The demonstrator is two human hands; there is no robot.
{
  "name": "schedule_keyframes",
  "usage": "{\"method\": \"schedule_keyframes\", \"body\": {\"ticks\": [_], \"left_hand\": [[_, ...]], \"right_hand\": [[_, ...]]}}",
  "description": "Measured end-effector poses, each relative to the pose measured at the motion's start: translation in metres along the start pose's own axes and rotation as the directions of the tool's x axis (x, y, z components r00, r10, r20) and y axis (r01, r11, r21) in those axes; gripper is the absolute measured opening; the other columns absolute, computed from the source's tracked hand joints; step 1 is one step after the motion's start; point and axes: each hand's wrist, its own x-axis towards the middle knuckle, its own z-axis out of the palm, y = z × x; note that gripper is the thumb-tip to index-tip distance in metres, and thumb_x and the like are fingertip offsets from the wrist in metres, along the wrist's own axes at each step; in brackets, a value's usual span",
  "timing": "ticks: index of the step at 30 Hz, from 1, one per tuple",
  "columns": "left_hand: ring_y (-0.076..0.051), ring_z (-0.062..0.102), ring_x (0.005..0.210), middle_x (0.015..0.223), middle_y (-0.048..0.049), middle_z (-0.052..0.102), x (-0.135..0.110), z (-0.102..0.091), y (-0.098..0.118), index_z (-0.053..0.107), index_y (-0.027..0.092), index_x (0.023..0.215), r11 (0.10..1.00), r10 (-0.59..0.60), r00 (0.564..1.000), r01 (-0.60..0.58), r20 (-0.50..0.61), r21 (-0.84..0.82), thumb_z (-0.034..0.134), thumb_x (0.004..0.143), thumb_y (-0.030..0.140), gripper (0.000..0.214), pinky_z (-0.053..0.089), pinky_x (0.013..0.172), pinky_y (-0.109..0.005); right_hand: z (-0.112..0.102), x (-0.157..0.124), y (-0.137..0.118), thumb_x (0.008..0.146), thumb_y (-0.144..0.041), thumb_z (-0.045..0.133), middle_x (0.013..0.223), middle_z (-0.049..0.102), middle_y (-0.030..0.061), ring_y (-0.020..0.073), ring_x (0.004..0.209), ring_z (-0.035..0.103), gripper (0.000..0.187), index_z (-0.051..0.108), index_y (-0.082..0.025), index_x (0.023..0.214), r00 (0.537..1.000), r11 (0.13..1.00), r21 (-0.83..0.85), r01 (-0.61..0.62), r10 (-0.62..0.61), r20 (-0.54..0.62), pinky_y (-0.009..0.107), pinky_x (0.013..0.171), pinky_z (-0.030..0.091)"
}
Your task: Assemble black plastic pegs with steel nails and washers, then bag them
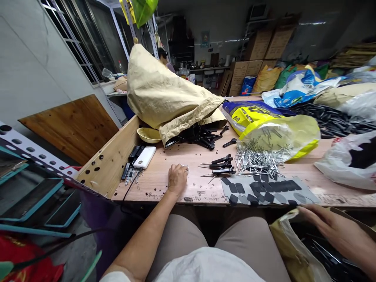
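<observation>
My left hand (178, 179) rests on the wooden table, fingers curled down beside a small scatter of tiny shiny bits (185, 167). Whatever its fingertips hold is hidden. At lower right, my right hand (329, 221) is over an open sack (290, 250), its fingers stretched out at the rim and nothing visible in them. Black parts with metal rods (326, 252) lie inside that sack. Between the hands, several black-handled pieces with thin metal shafts (220, 166) lie next to a heap of metal pins (258, 160).
A large tan sack (173, 94) spills black parts (202, 137) onto the table. Left of it are a yellow bowl (149, 135) and white power bank (145, 157) with a cable. A yellow bag (282, 133) lies behind a grey sheet with black pads (267, 190). A person (166, 60) is behind.
</observation>
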Motion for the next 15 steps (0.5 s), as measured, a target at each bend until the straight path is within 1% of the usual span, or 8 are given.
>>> {"method": "schedule_keyframes", "body": {"ticks": [2, 3, 6, 8, 10, 12, 14, 15], "left_hand": [[-0.025, 0.048, 0.09, 0.088, -0.0063, 0.067, 0.004, 0.003, 0.002, 0.071, 0.023, 0.087, 1.0, 0.01, 1.0, -0.01, 0.009, 0.019, 0.054, 0.089, 0.027, 0.017, 0.036, 0.084, -0.039], [-0.025, 0.047, 0.09, 0.086, -0.0064, 0.067, 0.006, 0.004, 0.003, 0.071, 0.023, 0.085, 1.0, 0.01, 1.0, -0.011, 0.012, 0.024, 0.055, 0.089, 0.027, 0.017, 0.035, 0.084, -0.039], [-0.026, 0.046, 0.088, 0.083, -0.0068, 0.065, 0.01, 0.004, 0.006, 0.069, 0.022, 0.076, 1.0, -0.007, 1.0, 0.007, 0.009, -0.019, 0.056, 0.088, 0.026, 0.017, 0.034, 0.084, -0.041], [-0.026, 0.047, 0.089, 0.08, -0.0067, 0.064, 0.011, 0.003, 0.008, 0.066, 0.022, 0.07, 0.986, -0.053, 0.999, 0.053, 0.004, -0.156, 0.059, 0.084, 0.022, 0.016, 0.034, 0.086, -0.041], [-0.025, 0.048, 0.09, 0.077, -0.0055, 0.062, 0.011, 0.0, 0.01, 0.063, 0.021, 0.064, 0.915, -0.142, 0.99, 0.141, 0.025, -0.378, 0.062, 0.079, 0.017, 0.016, 0.035, 0.088, -0.04], [-0.022, 0.051, 0.085, 0.074, -0.0035, 0.062, 0.007, -0.003, 0.014, 0.061, 0.021, 0.063, 0.817, -0.213, 0.975, 0.214, 0.064, -0.536, 0.062, 0.076, 0.014, 0.014, 0.039, 0.083, -0.036], [-0.017, 0.052, 0.071, 0.071, -0.0016, 0.061, 0.001, -0.006, 0.018, 0.06, 0.02, 0.069, 0.71, -0.264, 0.955, 0.286, 0.134, -0.644, 0.06, 0.079, 0.019, 0.01, 0.043, 0.069, -0.03], [-0.014, 0.05, 0.064, 0.071, -0.001, 0.061, -0.002, -0.009, 0.021, 0.06, 0.019, 0.072, 0.608, -0.292, 0.936, 0.34, 0.196, -0.717, 0.061, 0.08, 0.022, 0.009, 0.041, 0.06, -0.026]], "right_hand": [[0.02, 0.018, -0.043, 0.08, -0.054, 0.057, 0.087, 0.074, 0.0103, 0.0254, 0.071, 0.068, 0.028, 0.071, -0.031, 0.082, 0.985, 0.998, 0.038, 0.055, -0.061, 0.162, 0.038, 0.066, 0.049], [0.031, 0.027, -0.067, 0.083, -0.054, 0.053, 0.087, 0.073, 0.0084, 0.025, 0.075, 0.067, 0.03, 0.069, -0.028, 0.082, 0.974, 0.992, 0.067, 0.11, -0.121, 0.191, 0.036, 0.067, 0.049], [0.066, 0.051, -0.138, 0.092, -0.045, 0.048, 0.092, 0.071, 0.0059, 0.023, 0.086, 0.064, 0.027, 0.067, -0.025, 0.089, 0.898, 0.92, 0.086, 0.383, -0.393, 0.197, 0.034, 0.077, 0.048], [0.087, 0.066, -0.175, 0.094, -0.037, 0.049, 0.093, 0.068, 0.0067, 0.0226, 0.087, 0.06, 0.023, 0.067, -0.024, 0.095, 0.83, 0.852, 0.029, 0.523, -0.517, 0.21, 0.035, 0.081, 0.045], [0.106, 0.08, -0.202, 0.092, -0.03, 0.054, 0.092, 0.066, 0.0075, 0.0227, 0.087, 0.056, 0.017, 0.068, -0.023, 0.099, 0.783, 0.795, -0.054, 0.604, -0.579, 0.226, 0.035, 0.08, 0.042], [0.122, 0.091, -0.217, 0.089, -0.025, 0.059, 0.094, 0.065, 0.0079, 0.0234, 0.089, 0.053, 0.013, 0.069, -0.024, 0.097, 0.753, 0.749, -0.125, 0.65, -0.613, 0.24, 0.034, 0.08, 0.039], [0.135, 0.101, -0.224, 0.087, -0.023, 0.061, 0.093, 0.065, 0.0074, 0.0239, 0.092, 0.051, 0.007, 0.069, -0.023, 0.087, 0.727, 0.714, -0.158, 0.682, -0.637, 0.257, 0.035, 0.08, 0.036], [0.139, 0.105, -0.225, 0.087, -0.022, 0.061, 0.091, 0.066, 0.0068, 0.0239, 0.093, 0.05, 0.008, 0.067, -0.022, 0.082, 0.715, 0.702, -0.16, 0.694, -0.647, 0.264, 0.035, 0.08, 0.034]]}}
